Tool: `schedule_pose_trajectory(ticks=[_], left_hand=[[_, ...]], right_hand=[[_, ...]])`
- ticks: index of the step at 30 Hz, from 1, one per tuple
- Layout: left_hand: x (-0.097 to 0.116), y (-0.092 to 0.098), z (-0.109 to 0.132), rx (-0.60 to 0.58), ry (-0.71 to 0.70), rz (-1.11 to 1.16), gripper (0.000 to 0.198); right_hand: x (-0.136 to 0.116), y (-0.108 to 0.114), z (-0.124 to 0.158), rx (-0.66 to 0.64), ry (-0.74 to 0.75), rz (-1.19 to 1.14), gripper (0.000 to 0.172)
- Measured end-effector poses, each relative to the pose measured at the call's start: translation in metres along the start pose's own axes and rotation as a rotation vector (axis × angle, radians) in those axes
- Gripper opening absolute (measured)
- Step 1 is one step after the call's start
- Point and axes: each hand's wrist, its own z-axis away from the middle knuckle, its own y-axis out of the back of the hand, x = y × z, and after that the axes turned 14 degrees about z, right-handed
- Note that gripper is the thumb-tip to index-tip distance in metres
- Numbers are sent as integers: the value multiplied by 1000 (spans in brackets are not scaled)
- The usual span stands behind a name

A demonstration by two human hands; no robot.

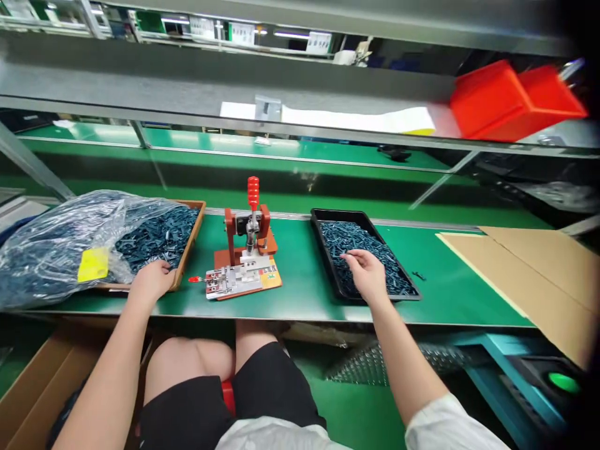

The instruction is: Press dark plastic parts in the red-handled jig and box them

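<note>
While the left hand (152,281) at eight o'clock and right hand (368,275) at four are narrowed, contents cannot be told. Probably light, stiff parts (349,237) are best pinched midway.

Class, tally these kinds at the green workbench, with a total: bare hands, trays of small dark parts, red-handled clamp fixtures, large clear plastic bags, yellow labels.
Bare hands: 2 (left hand, right hand)
Trays: 2 (brown tray, black tray)
Clamp fixture: 1
Plastic bag: 1
Yellow label: 1
Total: 7
</note>
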Motion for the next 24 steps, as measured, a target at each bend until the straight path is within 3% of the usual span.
schedule_pose_trajectory(ticks=[5,12,16,20,22,24], left_hand=[[0,-1,-6,5,58,4,43],[8,-3,4,226,117,267,32],[11,0,13,397,-27,414,31],[23,1,34,574,-178,594,38],[38,-5,49,528,-303,572,42],[57,-17,65,364,-448,507,44]], right_hand=[[-18,-30,17,-116,45,-203,38],[-37,-109,29,-291,126,-270,33],[-43,-150,24,-328,124,-293,35],[-35,-171,26,-331,134,-202,36],[-29,-174,31,-290,196,-117,33],[-25,-173,35,-267,272,-60,31]])
